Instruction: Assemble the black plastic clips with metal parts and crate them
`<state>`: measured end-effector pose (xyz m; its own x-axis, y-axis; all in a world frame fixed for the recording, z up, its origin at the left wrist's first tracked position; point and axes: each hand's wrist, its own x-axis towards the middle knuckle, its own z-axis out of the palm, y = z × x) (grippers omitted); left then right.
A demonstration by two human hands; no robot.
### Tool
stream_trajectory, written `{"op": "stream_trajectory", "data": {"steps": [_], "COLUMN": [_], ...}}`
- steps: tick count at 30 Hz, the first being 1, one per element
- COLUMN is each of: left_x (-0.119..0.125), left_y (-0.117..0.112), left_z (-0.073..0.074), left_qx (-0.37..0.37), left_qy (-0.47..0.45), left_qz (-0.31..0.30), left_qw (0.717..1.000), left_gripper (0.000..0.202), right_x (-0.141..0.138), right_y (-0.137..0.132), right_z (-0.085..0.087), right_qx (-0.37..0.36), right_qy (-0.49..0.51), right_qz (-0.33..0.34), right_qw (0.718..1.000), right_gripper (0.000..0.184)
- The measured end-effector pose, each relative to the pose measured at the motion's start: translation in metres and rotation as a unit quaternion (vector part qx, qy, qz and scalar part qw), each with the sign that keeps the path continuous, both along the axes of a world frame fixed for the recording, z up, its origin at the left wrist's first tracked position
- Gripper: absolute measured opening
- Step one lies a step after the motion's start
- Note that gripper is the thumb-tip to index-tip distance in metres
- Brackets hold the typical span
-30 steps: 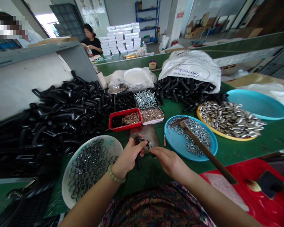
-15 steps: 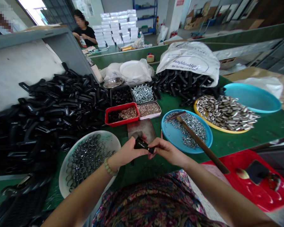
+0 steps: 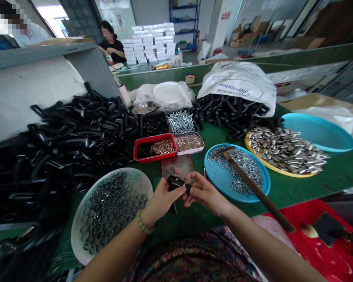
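**Both hands closed on small black part, sorted trays in reach**

L hand [image 3: 164, 201] is closed round a black plastic part [image 3: 177, 183], R hand [image 3: 204, 192] pinches its far end w/ fingertips, so the grip is shut on both sides. Two-handed hold looks meant to steady the piece. A dark stem [image 3: 174, 206] shows below it, can't tell if it's attached. Part sits in mid-air, just above a worn dark pad [image 3: 176, 165] on the green desk [image 3: 338, 172].

Beaded bracelet [image 3: 144, 223] on L wrist. Next to L hand, a white round tray [image 3: 75, 231] holds dark metal rings [image 3: 111, 211]. Next to R hand, a blue plate [image 3: 223, 188] holds small steel washers [image 3: 238, 164], w/ a wood-handled hammer [image 3: 254, 182] laid across it, prob. kept handy. Further out, a yellow plate [image 3: 270, 170] of steel sleeves [image 3: 285, 150], a red tray [image 3: 153, 158] of mixed small parts, a tray of screws [image 3: 181, 122]. Black handles [image 3: 76, 133] heaped at left, more spill from a white sack [image 3: 238, 80]. Parts seem sorted by kind for quick reach. Co-worker [image 3: 111, 43] sits at far desk.
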<state>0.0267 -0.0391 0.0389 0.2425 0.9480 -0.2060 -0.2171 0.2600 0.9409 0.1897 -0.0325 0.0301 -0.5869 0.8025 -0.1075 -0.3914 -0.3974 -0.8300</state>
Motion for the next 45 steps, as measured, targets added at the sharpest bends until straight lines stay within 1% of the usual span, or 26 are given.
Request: {"op": "stream_trajectory", "data": {"steps": [3, 5, 6, 8, 9, 10, 11, 12, 13, 14, 15, 16, 17, 18, 19, 22, 24, 26, 28, 30, 33, 35, 36, 38, 42, 45], "left_x": [-0.004, -0.012, -0.017, -0.029, -0.034, -0.037, -0.038, -0.037, -0.033, -0.027, -0.021, -0.015, -0.011, -0.008, -0.007, -0.012, -0.015, -0.014, -0.012, -0.009, -0.007, -0.007, -0.007, -0.007, -0.006, -0.004], "left_y": [0.0, 0.001, 0.003, 0.01, 0.015, 0.021, 0.027, 0.034, 0.04, 0.045, 0.05, 0.054, 0.057, 0.059, 0.06, 0.059, 0.057, 0.057, 0.059, 0.061, 0.063, 0.063, 0.063, 0.062, 0.061, 0.06], "left_z": [-0.003, -0.004, -0.004, -0.001, 0.001, 0.003, 0.004, 0.004, 0.001, -0.004, -0.01, -0.017, -0.025, -0.032, -0.038, -0.047, -0.047, -0.045, -0.045, -0.047, -0.054, -0.058, -0.059, -0.061, -0.059, -0.056], "left_qx": [0.012, 0.024, 0.034, 0.065, 0.092, 0.13, 0.181, 0.238, 0.295, 0.345, 0.383, 0.405, 0.416, 0.42, 0.42, 0.41, 0.403, 0.386, 0.355, 0.33, 0.331, 0.337, 0.339, 0.34, 0.333, 0.328], "left_qy": [-0.003, 0.034, 0.069, 0.175, 0.239, 0.306, 0.371, 0.433, 0.487, 0.533, 0.571, 0.599, 0.616, 0.624, 0.623, 0.598, 0.582, 0.575, 0.572, 0.568, 0.562, 0.562, 0.563, 0.564, 0.569, 0.577], "left_qz": [-0.026, -0.048, -0.058, -0.07, -0.071, -0.074, -0.081, -0.093, -0.111, -0.134, -0.158, -0.176, -0.185, -0.187, -0.182, -0.15, -0.133, -0.113, -0.094, -0.078, -0.063, -0.057, -0.054, -0.051, -0.051, -0.055], "left_qw": [1.0, 0.998, 0.995, 0.98, 0.964, 0.94, 0.907, 0.865, 0.814, 0.76, 0.709, 0.668, 0.642, 0.632, 0.634, 0.672, 0.693, 0.712, 0.733, 0.75, 0.756, 0.753, 0.752, 0.751, 0.75, 0.746], "left_gripper": [0.048, 0.058, 0.062, 0.057, 0.05, 0.045, 0.042, 0.041, 0.039, 0.037, 0.033, 0.029, 0.027, 0.027, 0.029, 0.037, 0.036, 0.037, 0.047, 0.059, 0.063, 0.062, 0.062, 0.064, 0.063, 0.059], "right_x": [-0.01, -0.013, -0.012, -0.01, -0.01, -0.012, -0.016, -0.023, -0.032, -0.043, -0.056, -0.068, -0.079, -0.088, -0.095, -0.103, -0.098, -0.085, -0.065, -0.04, -0.006, 0.008, 0.012, 0.014, 0.005, -0.006], "right_y": [-0.004, -0.002, 0.002, 0.022, 0.038, 0.058, 0.08, 0.103, 0.126, 0.146, 0.164, 0.178, 0.188, 0.195, 0.2, 0.203, 0.201, 0.196, 0.186, 0.17, 0.141, 0.126, 0.121, 0.115, 0.108, 0.1], "right_z": [0.002, 0.005, 0.007, 0.014, 0.018, 0.022, 0.026, 0.028, 0.029, 0.028, 0.026, 0.023, 0.019, 0.015, 0.011, 0.005, 0.007, 0.011, 0.015, 0.014, 0.004, -0.005, -0.009, -0.014, -0.017, -0.015], "right_qx": [-0.021, -0.015, -0.003, 0.057, 0.114, 0.187, 0.275, 0.367, 0.445, 0.5, 0.514, 0.526, 0.531, 0.533, 0.537, 0.546, 0.54, 0.523, 0.506, 0.497, 0.451, 0.411, 0.399, 0.4, 0.434, 0.472], "right_qy": [-0.016, -0.051, -0.078, -0.152, -0.207, -0.273, -0.353, -0.446, -0.532, -0.597, -0.613, -0.627, -0.631, -0.631, -0.631, -0.625, -0.619, -0.613, -0.602, -0.587, -0.563, -0.565, -0.573, -0.592, -0.625, -0.635], "right_qz": [-0.023, -0.049, -0.042, 0.012, 0.032, 0.046, 0.022, -0.02, -0.02, 0.008, 0.02, 0.033, 0.045, 0.053, 0.059, 0.062, 0.047, 0.024, 0.008, 0.007, 0.041, 0.061, 0.064, 0.058, 0.046, 0.052], "right_qw": [0.999, 0.997, 0.996, 0.987, 0.971, 0.943, 0.894, 0.816, 0.72, 0.627, 0.6, 0.573, 0.563, 0.562, 0.557, 0.555, 0.569, 0.592, 0.618, 0.64, 0.691, 0.713, 0.714, 0.697, 0.648, 0.609], "right_gripper": [0.045, 0.042, 0.038, 0.03, 0.025, 0.022, 0.019, 0.018, 0.018, 0.02, 0.02, 0.019, 0.019, 0.018, 0.018, 0.017, 0.019, 0.025, 0.027, 0.025, 0.02, 0.02, 0.019, 0.018, 0.019, 0.019]}}
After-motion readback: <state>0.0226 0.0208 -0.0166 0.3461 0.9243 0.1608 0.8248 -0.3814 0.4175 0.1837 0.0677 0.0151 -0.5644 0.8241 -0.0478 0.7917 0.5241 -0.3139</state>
